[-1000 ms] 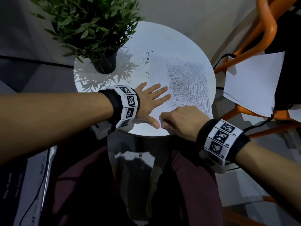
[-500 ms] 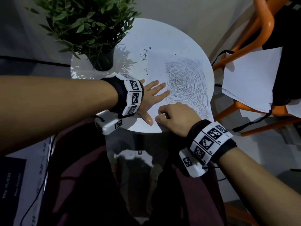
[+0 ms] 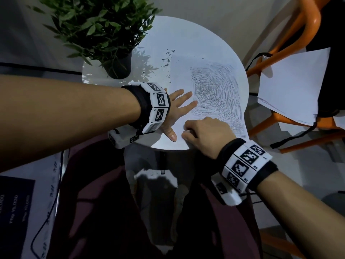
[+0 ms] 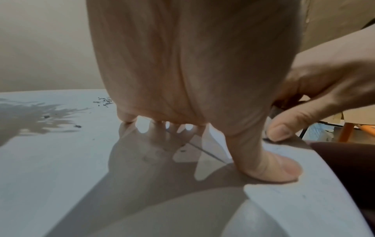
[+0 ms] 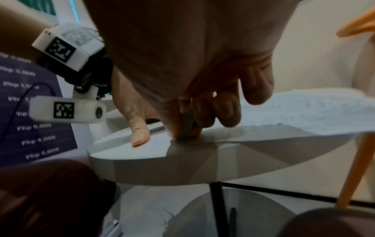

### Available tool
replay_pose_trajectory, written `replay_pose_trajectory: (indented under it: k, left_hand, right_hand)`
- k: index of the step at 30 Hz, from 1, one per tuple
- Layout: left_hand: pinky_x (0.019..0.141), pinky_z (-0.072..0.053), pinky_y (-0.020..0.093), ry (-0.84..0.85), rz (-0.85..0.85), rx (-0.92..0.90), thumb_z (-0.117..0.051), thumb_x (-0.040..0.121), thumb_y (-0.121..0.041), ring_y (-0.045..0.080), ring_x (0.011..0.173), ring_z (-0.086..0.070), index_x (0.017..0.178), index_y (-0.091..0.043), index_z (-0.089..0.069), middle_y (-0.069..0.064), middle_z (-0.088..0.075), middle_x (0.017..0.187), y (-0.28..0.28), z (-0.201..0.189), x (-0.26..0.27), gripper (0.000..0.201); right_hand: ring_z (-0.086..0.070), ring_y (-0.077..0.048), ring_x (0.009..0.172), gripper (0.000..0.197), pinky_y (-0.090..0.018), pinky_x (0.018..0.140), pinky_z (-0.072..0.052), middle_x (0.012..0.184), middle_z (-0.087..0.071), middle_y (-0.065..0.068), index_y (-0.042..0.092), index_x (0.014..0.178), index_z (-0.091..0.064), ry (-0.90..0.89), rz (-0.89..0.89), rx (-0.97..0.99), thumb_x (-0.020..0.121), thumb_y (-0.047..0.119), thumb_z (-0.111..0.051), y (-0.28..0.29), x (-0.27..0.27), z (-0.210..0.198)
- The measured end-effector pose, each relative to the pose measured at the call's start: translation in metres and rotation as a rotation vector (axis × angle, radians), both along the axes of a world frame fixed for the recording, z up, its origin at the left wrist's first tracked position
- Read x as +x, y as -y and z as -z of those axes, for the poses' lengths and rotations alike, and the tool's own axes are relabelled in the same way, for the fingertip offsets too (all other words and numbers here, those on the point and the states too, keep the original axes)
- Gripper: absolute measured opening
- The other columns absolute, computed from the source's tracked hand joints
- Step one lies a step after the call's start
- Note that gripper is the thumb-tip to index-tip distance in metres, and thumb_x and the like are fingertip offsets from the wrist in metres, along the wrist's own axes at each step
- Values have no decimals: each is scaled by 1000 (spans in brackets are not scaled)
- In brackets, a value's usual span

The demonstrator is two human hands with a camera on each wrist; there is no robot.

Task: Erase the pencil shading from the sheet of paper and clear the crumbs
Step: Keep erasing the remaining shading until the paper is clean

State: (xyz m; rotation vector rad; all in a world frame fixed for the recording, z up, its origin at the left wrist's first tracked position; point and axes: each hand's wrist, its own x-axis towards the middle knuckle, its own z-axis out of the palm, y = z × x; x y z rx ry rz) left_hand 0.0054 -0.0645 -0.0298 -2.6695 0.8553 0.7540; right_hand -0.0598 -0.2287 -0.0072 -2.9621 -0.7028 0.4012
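Since a second ago the right hand (image 3: 203, 133) has slid a little toward the near edge of the sheet of paper (image 3: 179, 75), while the left hand (image 3: 177, 107) has kept its place. Erasing seems to be the step in hand, worked at the near corner and barely begun, for the pencil shading (image 3: 216, 94) covers the right half of the sheet almost whole. The right wrist view shows the right hand's curled fingers and thumb pinching a small grey eraser (image 5: 185, 128) whose tip is down on the paper. The left hand lies flat, fingers straight and spread, thumb (image 4: 271, 166) pressed near the rim of the round white table (image 3: 186, 40); it holds nothing and pins the sheet. The next move, as I judge it, calls for short rubbing strokes carried up into the dense scribble, with the left hand bearing down so the thin sheet neither creeps nor creases. A scatter of dark crumbs (image 3: 168, 60) lies beyond the sheet's far left corner, near the potted plant (image 3: 104, 32), and is yet to be swept off.
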Motion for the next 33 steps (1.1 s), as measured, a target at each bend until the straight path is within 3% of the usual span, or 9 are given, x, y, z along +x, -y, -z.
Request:
replay_pose_trajectory:
  k: [13, 15, 18, 20, 23, 25, 28, 30, 33]
  left_hand:
    - [117, -9, 67, 5, 4, 1, -67, 66, -79, 32, 151, 21, 152, -27, 29, 6, 31, 161, -1, 1, 2, 138]
    - [117, -7, 68, 2, 7, -11, -66, 64, -81, 31, 150, 22, 151, -28, 30, 5, 32, 161, -2, 3, 3, 140]
    - [118, -7, 66, 2, 3, -4, -67, 65, -80, 30, 150, 22, 150, -29, 31, 5, 33, 160, -3, 4, 4, 140]
    - [118, -7, 66, 7, 2, -8, -69, 66, -77, 29, 151, 22, 151, -28, 30, 4, 32, 161, -2, 4, 2, 139]
    - [118, -6, 65, -2, 3, 17, -68, 69, -76, 29, 150, 23, 152, -25, 28, 5, 33, 160, -1, 0, 1, 137]
    - [119, -6, 65, -7, 10, 44, -65, 71, -77, 29, 150, 23, 154, -22, 24, 5, 34, 160, 0, -4, 1, 134]
    - [119, -6, 64, -30, -7, 11, -67, 70, -76, 28, 151, 23, 153, -26, 27, 3, 34, 160, -2, -4, 2, 135]
    - [119, -7, 64, -34, -8, -3, -68, 69, -77, 27, 151, 22, 152, -26, 28, 2, 33, 161, -3, -3, 2, 136]
    - [120, -9, 61, -1, 6, -4, -65, 68, -79, 25, 152, 18, 154, -17, 24, 1, 28, 163, -3, -8, 0, 138]
  right_hand:
    - [-59, -31, 91, 24, -34, 69, -37, 93, -63, -6, 24, 98, -58, 62, 116, -87, 97, 44, -45, 19, 14, -13]
    - [-61, -27, 81, 27, -34, 68, -43, 84, -67, -5, 16, 88, -56, -53, 228, 239, 99, 39, -49, 36, 23, -17]
    - [-66, -31, 81, 27, -32, 69, -54, 94, -70, -26, 4, 86, -50, -746, 507, 1023, 100, 28, -50, 42, 15, -19]
    - [-69, -36, 91, 27, -34, 78, -58, 101, -70, -28, 6, 84, -49, -990, 575, 1124, 98, 29, -47, 37, 10, -9]
    - [-70, -29, 94, 26, -30, 84, -56, 94, -74, -15, 7, 82, -51, -719, 680, 1380, 103, 20, -44, 23, 21, 4]
    - [-69, -32, 101, 23, -34, 92, -54, 104, -72, -18, 9, 84, -52, -577, 687, 1494, 104, 20, -45, 20, 28, 1]
    - [-67, -44, 102, 25, -49, 91, -54, 112, -66, -31, 8, 85, -51, -822, 617, 1378, 103, 25, -45, 26, 29, -6]
    - [-69, -41, 96, 28, -48, 88, -55, 106, -67, -31, 7, 83, -50, -923, 552, 1199, 103, 26, -45, 27, 28, -6]
    - [-71, -32, 94, 26, -33, 81, -53, 92, -73, -15, 8, 80, -51, -571, 518, 1250, 103, 20, -48, 25, 39, -2]
